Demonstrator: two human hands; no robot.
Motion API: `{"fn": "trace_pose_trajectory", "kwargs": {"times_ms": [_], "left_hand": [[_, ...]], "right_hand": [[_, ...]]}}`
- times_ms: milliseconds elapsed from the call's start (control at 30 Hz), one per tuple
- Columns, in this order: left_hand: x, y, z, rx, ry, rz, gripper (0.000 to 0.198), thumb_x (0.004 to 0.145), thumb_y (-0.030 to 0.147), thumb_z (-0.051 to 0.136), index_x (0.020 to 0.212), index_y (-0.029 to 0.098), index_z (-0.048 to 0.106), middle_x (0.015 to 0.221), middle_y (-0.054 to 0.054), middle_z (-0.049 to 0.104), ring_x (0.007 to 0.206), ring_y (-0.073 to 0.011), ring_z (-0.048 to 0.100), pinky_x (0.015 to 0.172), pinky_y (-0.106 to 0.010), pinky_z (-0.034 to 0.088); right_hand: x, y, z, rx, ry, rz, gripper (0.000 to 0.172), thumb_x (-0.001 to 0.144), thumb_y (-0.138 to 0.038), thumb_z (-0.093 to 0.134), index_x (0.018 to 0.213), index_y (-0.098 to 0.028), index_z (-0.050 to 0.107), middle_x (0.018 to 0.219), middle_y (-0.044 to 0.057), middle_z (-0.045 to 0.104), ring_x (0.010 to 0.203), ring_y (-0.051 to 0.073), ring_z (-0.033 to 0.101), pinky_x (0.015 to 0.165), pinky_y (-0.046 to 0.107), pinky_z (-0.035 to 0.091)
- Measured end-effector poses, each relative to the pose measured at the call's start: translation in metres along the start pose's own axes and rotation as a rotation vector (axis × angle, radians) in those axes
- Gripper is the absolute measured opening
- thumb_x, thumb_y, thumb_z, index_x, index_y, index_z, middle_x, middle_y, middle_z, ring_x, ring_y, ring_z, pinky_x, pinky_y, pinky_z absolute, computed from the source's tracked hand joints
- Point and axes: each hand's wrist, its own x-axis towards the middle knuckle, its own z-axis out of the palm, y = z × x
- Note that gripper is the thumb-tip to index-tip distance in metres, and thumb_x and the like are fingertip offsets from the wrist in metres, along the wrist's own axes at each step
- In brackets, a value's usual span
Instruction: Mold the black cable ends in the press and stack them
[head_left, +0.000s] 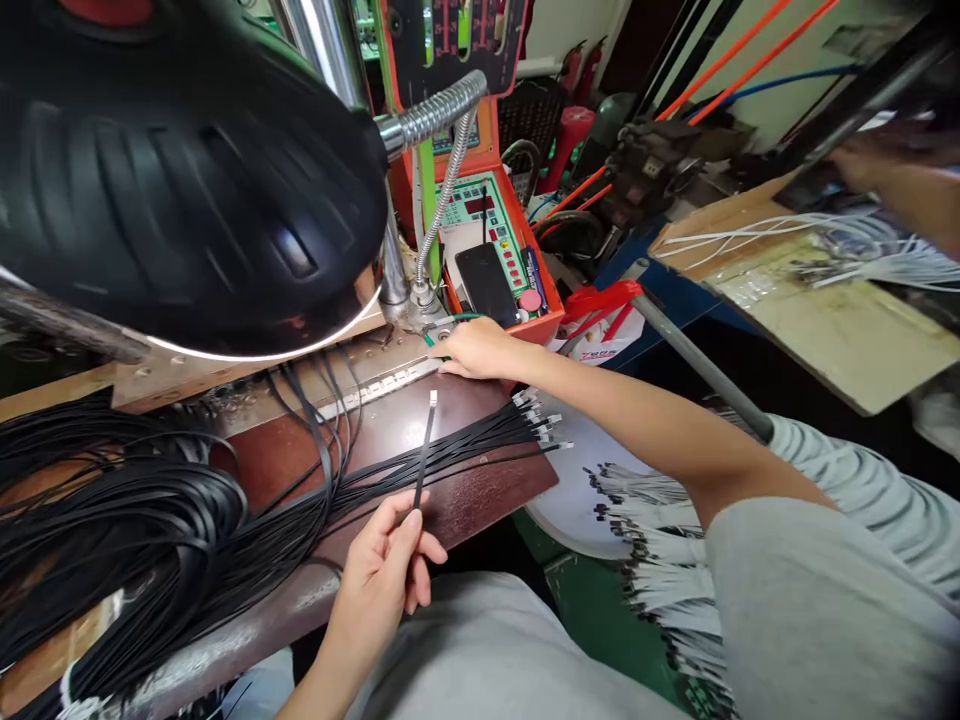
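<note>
My left hand (386,560) pinches a black flat cable (425,455) between thumb and fingers. The cable stands up from the grip, with a small clear plug (433,398) on its free end. Stretched out to the back of the bench, my right hand (476,350) has its fingers closed on a small tool with green handles (430,339); most of the tool is hidden by the hand. Between the hands, a bundle of black cables (450,440) lies across the brown board (517,490), their clear plugs at the right end.
A big black lamp (187,200) hangs over the left side. Coiled black cables (165,490) lie below it. An orange tester case (544,325) with a phone (486,278) stands behind. White cable bundles (667,580) are at lower right. Another person's blurred arm (900,180) shows at upper right.
</note>
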Motion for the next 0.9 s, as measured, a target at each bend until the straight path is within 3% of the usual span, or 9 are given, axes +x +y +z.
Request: {"fn": "trace_pose_trajectory", "kwargs": {"times_ms": [100,200,300,400,467,533,633,767,900], "left_hand": [[0.005,0.003,-0.001,-0.006,-0.011,0.008,0.045,0.08,0.049,0.055,0.11,0.017,0.046,0.065,0.001,0.061,0.037,-0.0059,0.045,0.033,-0.013,0.029],[0.012,0.006,0.0,0.004,-0.053,0.015,0.045,0.08,0.051,0.054,0.109,0.017,0.045,0.066,0.0,0.061,0.036,-0.0062,0.047,0.033,-0.013,0.03],[0.017,0.008,0.002,0.004,-0.095,0.012,0.045,0.081,0.053,0.053,0.108,0.017,0.045,0.066,0.001,0.061,0.035,-0.0064,0.047,0.032,-0.013,0.029],[0.018,0.009,0.005,-0.003,-0.119,0.014,0.042,0.084,0.05,0.05,0.11,0.018,0.046,0.066,0.001,0.06,0.036,-0.0064,0.047,0.032,-0.014,0.03],[0.016,0.009,0.004,0.035,-0.119,0.055,0.038,0.088,0.048,0.044,0.113,0.019,0.047,0.071,0.0,0.063,0.045,-0.0082,0.054,0.04,-0.017,0.04],[0.013,0.007,0.0,0.179,-0.065,0.178,0.033,0.091,0.043,0.04,0.115,0.022,0.05,0.085,-0.002,0.066,0.068,-0.0111,0.062,0.063,-0.022,0.05],[0.009,0.004,-0.014,0.477,0.078,0.454,0.028,0.092,0.034,0.042,0.116,0.024,0.053,0.105,-0.002,0.064,0.097,-0.013,0.06,0.089,-0.026,0.045],[0.001,-0.001,-0.039,0.656,0.229,0.701,0.027,0.091,0.023,0.047,0.116,0.021,0.053,0.101,-0.002,0.065,0.093,-0.0115,0.06,0.086,-0.022,0.046],[-0.006,-0.006,-0.063,0.722,0.364,0.753,0.025,0.089,0.02,0.049,0.114,0.02,0.054,0.1,-0.003,0.066,0.093,-0.0132,0.061,0.086,-0.023,0.046]], "right_hand": [[-0.036,0.01,-0.001,0.103,0.156,0.029,0.034,0.085,-0.025,0.053,0.12,-0.022,0.055,0.104,0.006,0.064,0.09,0.019,0.06,0.069,0.028,0.045],[-0.059,0.001,0.001,0.215,0.408,-0.02,0.033,0.089,-0.02,0.048,0.121,-0.018,0.053,0.111,0.007,0.059,0.098,0.015,0.057,0.078,0.025,0.046],[-0.065,-0.019,0.01,0.184,0.559,-0.1,0.027,0.089,-0.019,0.047,0.113,-0.016,0.059,0.105,0.008,0.061,0.093,0.015,0.056,0.079,0.025,0.047],[-0.056,-0.036,0.021,0.092,0.627,-0.217,0.023,0.09,-0.017,0.045,0.103,-0.017,0.064,0.096,0.007,0.065,0.086,0.016,0.058,0.075,0.028,0.047],[-0.045,-0.045,0.026,0.126,0.621,-0.23,0.025,0.091,-0.015,0.041,0.097,-0.016,0.064,0.094,0.007,0.066,0.086,0.017,0.059,0.075,0.028,0.047],[-0.032,-0.052,0.029,0.286,0.6,-0.175,0.025,0.091,-0.013,0.039,0.095,-0.014,0.064,0.094,0.008,0.067,0.088,0.015,0.06,0.076,0.026,0.047],[-0.01,-0.064,0.028,0.595,0.51,-0.072,0.017,0.087,-0.012,0.045,0.089,-0.016,0.062,0.085,0.004,0.068,0.079,0.012,0.062,0.071,0.021,0.045],[0.013,-0.079,0.023,0.735,0.32,-0.01,0.007,0.081,-0.014,0.054,0.085,-0.017,0.058,0.077,0.0,0.067,0.07,0.012,0.061,0.065,0.02,0.042],[0.027,-0.09,0.013,0.56,0.202,-0.007,0.011,0.081,-0.013,0.052,0.089,-0.017,0.058,0.075,0.001,0.066,0.068,0.013,0.06,0.062,0.021,0.037]]}}
